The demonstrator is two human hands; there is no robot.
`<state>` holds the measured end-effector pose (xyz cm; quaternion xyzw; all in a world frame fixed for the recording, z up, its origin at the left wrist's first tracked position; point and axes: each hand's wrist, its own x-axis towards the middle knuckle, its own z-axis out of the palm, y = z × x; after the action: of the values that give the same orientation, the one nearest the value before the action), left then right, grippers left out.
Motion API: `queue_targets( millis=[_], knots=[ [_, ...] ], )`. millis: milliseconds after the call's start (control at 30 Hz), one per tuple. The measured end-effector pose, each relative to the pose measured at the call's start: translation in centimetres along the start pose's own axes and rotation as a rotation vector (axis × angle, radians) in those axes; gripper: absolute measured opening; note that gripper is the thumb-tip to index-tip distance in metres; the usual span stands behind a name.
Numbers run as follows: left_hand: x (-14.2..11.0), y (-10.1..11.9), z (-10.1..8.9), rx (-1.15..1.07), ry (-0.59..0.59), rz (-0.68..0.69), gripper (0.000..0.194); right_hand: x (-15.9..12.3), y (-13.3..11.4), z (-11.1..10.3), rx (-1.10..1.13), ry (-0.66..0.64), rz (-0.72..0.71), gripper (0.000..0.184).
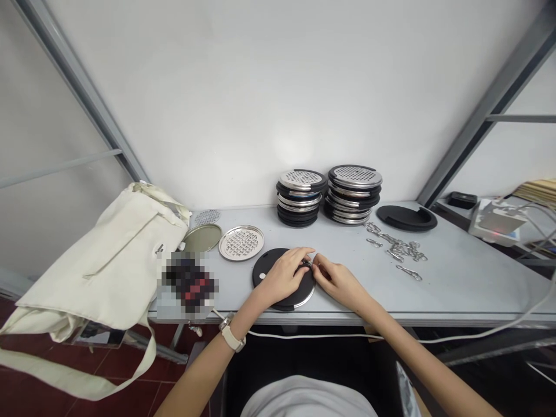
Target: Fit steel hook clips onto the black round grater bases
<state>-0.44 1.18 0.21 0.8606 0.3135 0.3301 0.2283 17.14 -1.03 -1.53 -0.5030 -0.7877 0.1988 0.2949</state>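
Observation:
A round black disc [273, 272] with a silver rim along its lower right lies near the table's front edge. Over its upper right part rests my left hand [286, 269], fingers and thumb closed at the rim. At that same edge my right hand [332, 277] pinches something small that the fingers mostly hide. Just left of the disc lies a metal grater plate [241, 243] with raised holes, beside an olive-coloured round plate [203, 238]. To the right of my hands, several silver snap hooks [402, 249] lie in a loose heap.
Two stacks of black and metal discs, a left stack [301, 200] and a right stack [354, 197], stand near the wall. A black round ring-like piece [407, 218] lies at right. A cream bag [104, 260] covers the table's left end. A white cable [313, 336] runs along the front.

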Motion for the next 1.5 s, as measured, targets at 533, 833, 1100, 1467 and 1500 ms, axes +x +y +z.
queue_targets(
  millis=[533,833,1100,1467,1500],
  knots=[
    [-0.21,-0.16,0.01,0.036,-0.046,-0.020,0.035,-0.01,0.72,0.21,-0.077,-0.041,-0.047,0.025],
    [-0.26,-0.27,0.12,0.029,-0.043,-0.031,0.036,-0.05,0.92,0.28,-0.101,-0.056,-0.056,0.026],
    [-0.16,0.03,0.00,0.065,-0.034,0.028,0.038,0.05,0.97,0.26,-0.090,-0.045,-0.067,0.027],
    [-0.11,-0.08,0.10,0.035,-0.025,0.013,0.035,-0.11,0.70,0.17,-0.065,-0.039,-0.063,0.024],
    [-0.09,-0.10,0.11,0.024,-0.021,0.012,0.035,-0.12,0.68,0.18,-0.067,-0.035,-0.059,0.024]
  ],
)
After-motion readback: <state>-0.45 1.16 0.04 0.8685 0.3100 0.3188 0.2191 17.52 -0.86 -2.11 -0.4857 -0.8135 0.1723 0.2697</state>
